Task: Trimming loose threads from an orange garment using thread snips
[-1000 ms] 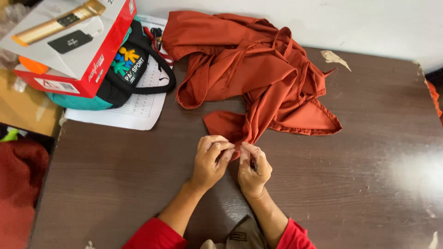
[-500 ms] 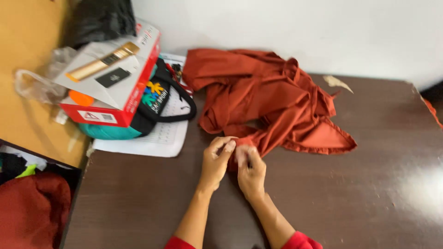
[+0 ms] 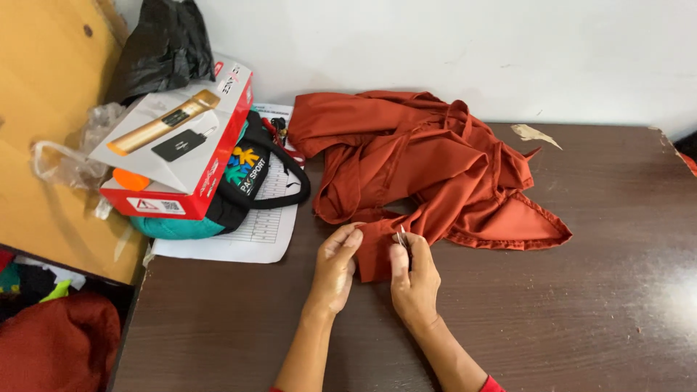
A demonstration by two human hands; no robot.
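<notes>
Centre of frame: crumpled rust-orange cloth garment on dark brown wooden table, one corner pulled down toward lower centre. Left hand w/ fingers pinched narrow on that corner's left edge. Right hand closed on the right edge, also gripping a small thin metal tool between thumb and fingers — prob. a needle or snips, too small to tell.

To do this bit well, by judgement: keep the corner taut between both pinches, work the tool tip close to the edge, keep left fingertips out of its path, let the table carry the rest of the cloth.

Upper left: red-and-white cardboard box w/ gold microphone picture on top of a black pouch w/ coloured print, over a sheet of white lined paper; black plastic bag behind.

Hard to make out: seam or thread at the corner hidden by fingers; garment shape lost in folds; forearms cut off at bottom edge.
</notes>
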